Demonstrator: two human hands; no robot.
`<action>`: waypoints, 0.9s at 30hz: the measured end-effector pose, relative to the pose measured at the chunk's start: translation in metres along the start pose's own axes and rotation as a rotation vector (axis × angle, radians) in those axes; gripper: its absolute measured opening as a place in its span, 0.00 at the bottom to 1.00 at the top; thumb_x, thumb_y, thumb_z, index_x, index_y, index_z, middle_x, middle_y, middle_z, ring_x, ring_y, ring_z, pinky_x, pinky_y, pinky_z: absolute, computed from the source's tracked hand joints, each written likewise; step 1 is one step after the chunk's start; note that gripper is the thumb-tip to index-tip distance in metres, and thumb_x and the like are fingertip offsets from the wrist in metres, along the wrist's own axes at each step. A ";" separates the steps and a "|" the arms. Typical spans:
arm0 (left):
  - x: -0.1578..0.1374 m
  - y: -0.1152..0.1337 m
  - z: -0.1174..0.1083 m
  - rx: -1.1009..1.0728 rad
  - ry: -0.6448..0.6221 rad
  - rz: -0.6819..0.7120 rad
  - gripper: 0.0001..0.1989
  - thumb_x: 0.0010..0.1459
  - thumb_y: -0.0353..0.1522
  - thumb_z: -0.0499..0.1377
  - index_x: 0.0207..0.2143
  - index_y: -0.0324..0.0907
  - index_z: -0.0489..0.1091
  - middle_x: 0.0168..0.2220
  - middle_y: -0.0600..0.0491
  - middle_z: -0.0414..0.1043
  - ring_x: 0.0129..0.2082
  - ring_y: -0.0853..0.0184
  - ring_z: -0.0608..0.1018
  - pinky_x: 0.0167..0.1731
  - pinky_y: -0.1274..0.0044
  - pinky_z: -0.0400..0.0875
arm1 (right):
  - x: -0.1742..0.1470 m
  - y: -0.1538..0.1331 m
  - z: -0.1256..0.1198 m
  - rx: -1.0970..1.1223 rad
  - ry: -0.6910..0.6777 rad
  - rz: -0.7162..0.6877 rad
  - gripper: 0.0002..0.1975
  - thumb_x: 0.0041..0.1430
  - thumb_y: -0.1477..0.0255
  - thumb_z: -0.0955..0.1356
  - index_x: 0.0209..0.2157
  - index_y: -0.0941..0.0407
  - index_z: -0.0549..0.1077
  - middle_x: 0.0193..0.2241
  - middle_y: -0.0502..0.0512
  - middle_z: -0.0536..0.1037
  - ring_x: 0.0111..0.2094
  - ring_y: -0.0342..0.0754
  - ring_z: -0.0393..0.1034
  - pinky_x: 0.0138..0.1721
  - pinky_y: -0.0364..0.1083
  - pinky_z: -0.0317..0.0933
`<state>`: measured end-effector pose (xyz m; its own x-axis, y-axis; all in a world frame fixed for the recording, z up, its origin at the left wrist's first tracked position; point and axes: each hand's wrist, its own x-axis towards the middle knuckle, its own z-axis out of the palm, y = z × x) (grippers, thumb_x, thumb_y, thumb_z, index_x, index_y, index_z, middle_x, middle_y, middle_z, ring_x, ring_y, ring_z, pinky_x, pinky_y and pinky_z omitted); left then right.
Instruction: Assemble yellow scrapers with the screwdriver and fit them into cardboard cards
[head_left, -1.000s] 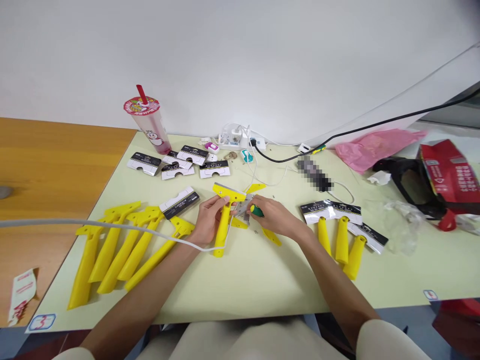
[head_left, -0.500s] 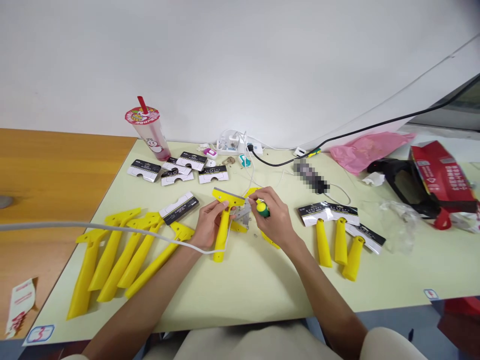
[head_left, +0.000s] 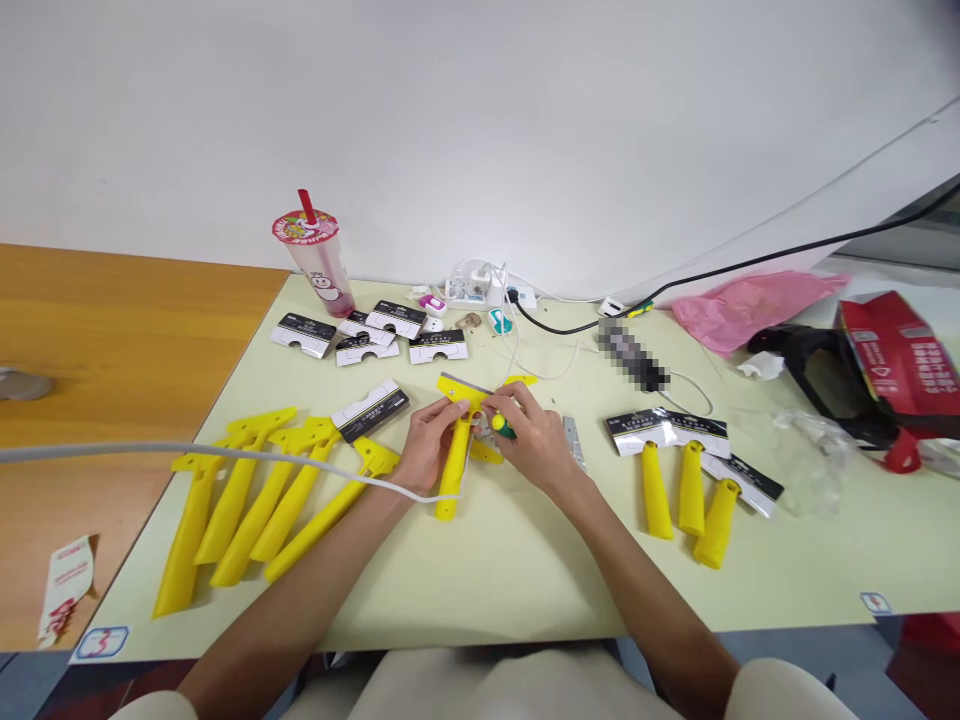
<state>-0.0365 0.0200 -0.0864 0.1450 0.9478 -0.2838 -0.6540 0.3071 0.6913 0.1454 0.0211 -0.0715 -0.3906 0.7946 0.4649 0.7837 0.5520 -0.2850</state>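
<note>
My left hand [head_left: 433, 440] is closed around a yellow scraper [head_left: 451, 465], tilted with its head and thin grey blade edge upward. My right hand [head_left: 531, 432] grips a screwdriver [head_left: 504, 427] with a yellow and green handle, close against the scraper's head. Its tip is hidden by the fingers. Behind and below the hands lie more yellow scraper parts [head_left: 487, 454], partly covered. A perforated grey metal plate [head_left: 574, 443] rests just right of my right hand.
Several yellow scrapers [head_left: 180, 540] lie at left, with black-and-white cards [head_left: 303, 334] behind. At right are carded scrapers [head_left: 656, 490]. A drink cup [head_left: 319, 265] and power strip [head_left: 465, 290] stand near the wall. A white cable [head_left: 300, 460] crosses over my left forearm.
The view has shifted slightly, so things sit further right. My right hand has turned the screwdriver handle lower, closer to the scraper. The metal plate beside my right hand now shows.
</note>
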 end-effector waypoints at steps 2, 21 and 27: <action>0.000 0.000 0.000 0.002 -0.009 0.007 0.14 0.51 0.36 0.78 0.28 0.39 0.79 0.32 0.52 0.79 0.33 0.68 0.79 0.40 0.75 0.75 | 0.002 -0.001 -0.001 0.128 0.038 0.044 0.07 0.71 0.75 0.69 0.47 0.51 0.78 0.47 0.59 0.79 0.38 0.50 0.78 0.27 0.45 0.62; -0.002 -0.001 -0.002 0.076 -0.032 -0.003 0.15 0.52 0.38 0.78 0.27 0.39 0.79 0.30 0.52 0.77 0.33 0.67 0.78 0.38 0.75 0.71 | 0.019 -0.005 -0.022 0.655 -0.064 0.412 0.02 0.63 0.69 0.74 0.38 0.50 0.80 0.42 0.53 0.84 0.47 0.53 0.78 0.53 0.54 0.69; -0.003 0.000 -0.001 0.073 -0.038 0.000 0.14 0.52 0.38 0.77 0.26 0.39 0.78 0.29 0.53 0.77 0.32 0.68 0.77 0.37 0.75 0.69 | 0.018 -0.008 -0.022 0.648 -0.056 0.364 0.02 0.66 0.69 0.73 0.37 0.49 0.79 0.41 0.53 0.83 0.47 0.52 0.77 0.53 0.54 0.68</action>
<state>-0.0376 0.0168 -0.0859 0.1739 0.9499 -0.2596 -0.5986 0.3113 0.7381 0.1430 0.0258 -0.0420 -0.1980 0.9579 0.2080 0.4331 0.2759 -0.8581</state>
